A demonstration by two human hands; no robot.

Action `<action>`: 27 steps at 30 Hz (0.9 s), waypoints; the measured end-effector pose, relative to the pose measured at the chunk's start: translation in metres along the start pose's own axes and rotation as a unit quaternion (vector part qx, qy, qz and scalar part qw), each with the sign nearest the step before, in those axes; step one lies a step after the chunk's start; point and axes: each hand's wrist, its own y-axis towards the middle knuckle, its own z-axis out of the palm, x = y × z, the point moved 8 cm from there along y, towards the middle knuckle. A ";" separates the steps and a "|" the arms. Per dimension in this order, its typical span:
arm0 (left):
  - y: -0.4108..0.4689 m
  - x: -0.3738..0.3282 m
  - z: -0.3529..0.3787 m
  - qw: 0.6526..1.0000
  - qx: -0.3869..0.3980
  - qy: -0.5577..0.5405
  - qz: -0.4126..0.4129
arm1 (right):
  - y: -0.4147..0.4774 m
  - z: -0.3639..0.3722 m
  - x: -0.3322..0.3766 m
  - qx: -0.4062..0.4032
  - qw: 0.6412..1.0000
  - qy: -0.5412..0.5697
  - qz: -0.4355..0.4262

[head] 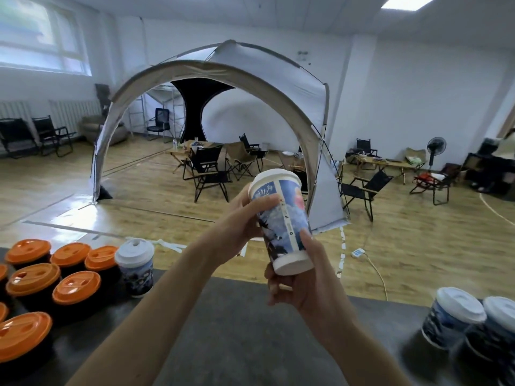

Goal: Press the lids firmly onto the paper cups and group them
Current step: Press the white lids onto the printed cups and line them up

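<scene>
I hold a blue-and-white printed paper cup (284, 218) with a white lid up in the air, tilted away from me over the dark table (237, 330). My left hand (245, 218) grips its upper part near the lid, thumb across the print. My right hand (303, 285) curls round its base from below. On the left of the table stand several dark cups with orange lids (76, 286), and next to them one white-lidded printed cup (135, 267). Two more white-lidded printed cups (457, 316) stand at the right edge.
Beyond the table's far edge lies a wooden floor with a large white arched tent (217, 79), folding chairs (206, 174), low tables and a standing fan (436, 149). A power strip with its cable (359, 252) lies on the floor.
</scene>
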 end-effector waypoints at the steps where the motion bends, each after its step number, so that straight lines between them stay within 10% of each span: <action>1: 0.000 0.001 0.004 1.000 0.015 -0.012 -0.013 | -0.002 0.006 -0.001 0.017 0.999 0.030 0.014; 5: 0.005 0.007 0.010 0.998 0.002 -0.050 -0.035 | -0.006 0.018 -0.001 0.049 0.991 0.115 0.039; 11: 0.008 0.008 0.005 0.999 0.012 -0.018 -0.034 | -0.004 -0.004 0.002 -0.033 0.997 -0.062 0.003; 23: 0.007 0.014 0.016 0.997 0.015 -0.026 -0.072 | -0.007 0.015 0.008 0.047 0.983 0.157 0.086; 27: 0.009 0.009 0.012 0.999 -0.012 -0.011 -0.048 | -0.008 0.003 0.014 0.006 0.999 0.000 0.044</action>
